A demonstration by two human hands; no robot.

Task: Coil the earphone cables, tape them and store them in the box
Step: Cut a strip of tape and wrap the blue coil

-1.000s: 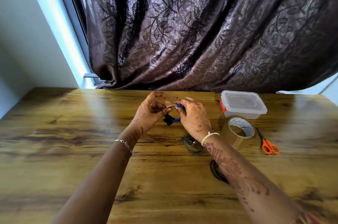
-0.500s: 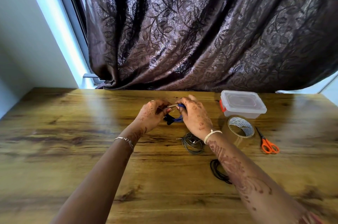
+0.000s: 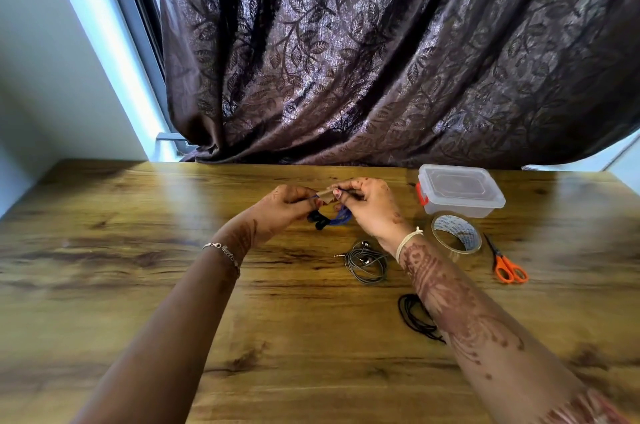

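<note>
Both hands have drawn slightly apart since earlier; left hand (image 3: 284, 207) fingers pinch the blue earphone cable (image 3: 337, 217). Right hand (image 3: 369, 207) fingers clamp a tape strip (image 3: 325, 195) above the coil.

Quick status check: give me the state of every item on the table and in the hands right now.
Blue earphone cable: coiled, held up in both hands.
Brown tape piece: pinched at the cable.
Left hand: gripping the cable.
Right hand: gripping cable and tape.
Grey earphone cable: coiled on the table, no tape visible.
Black earphone cable: coiled, partly hidden.
Clear plastic box: lid closed.
Tape roll: flat.
Orange scissors: closed.
</note>
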